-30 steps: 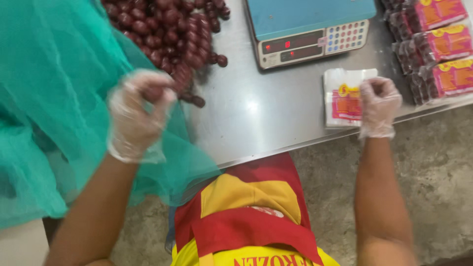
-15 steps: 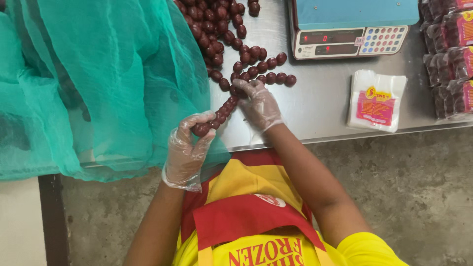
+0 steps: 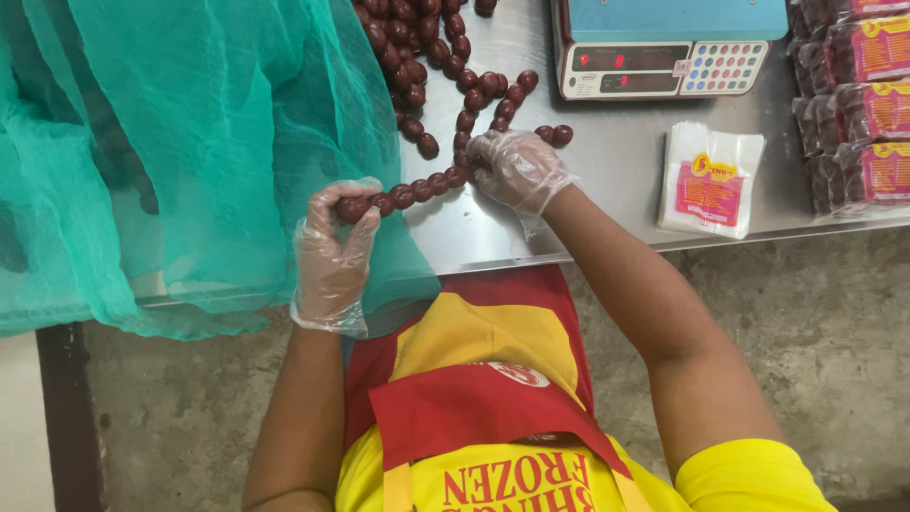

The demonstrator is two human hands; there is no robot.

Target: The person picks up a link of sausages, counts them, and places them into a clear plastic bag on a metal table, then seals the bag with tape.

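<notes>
A chain of small dark-red round sausages [image 3: 417, 192] stretches between my two gloved hands over the steel table [image 3: 474, 232]. My left hand [image 3: 334, 248] grips the chain's near end at the edge of the green net. My right hand [image 3: 517, 169] holds the chain farther along, where it joins the pile of linked sausages [image 3: 417, 47] at the back. Both hands wear thin clear plastic gloves.
A green mesh net [image 3: 171, 142] drapes over the table's left side. A digital scale [image 3: 664, 57] stands at the back right. A stack of empty printed bags [image 3: 711, 180] lies near the front edge. Packed sausage bags [image 3: 858, 104] line the right edge.
My right hand has come over from the bags to the sausages. Both hands took hold of a chain and pulled it straight between them; my left hand slid left.
</notes>
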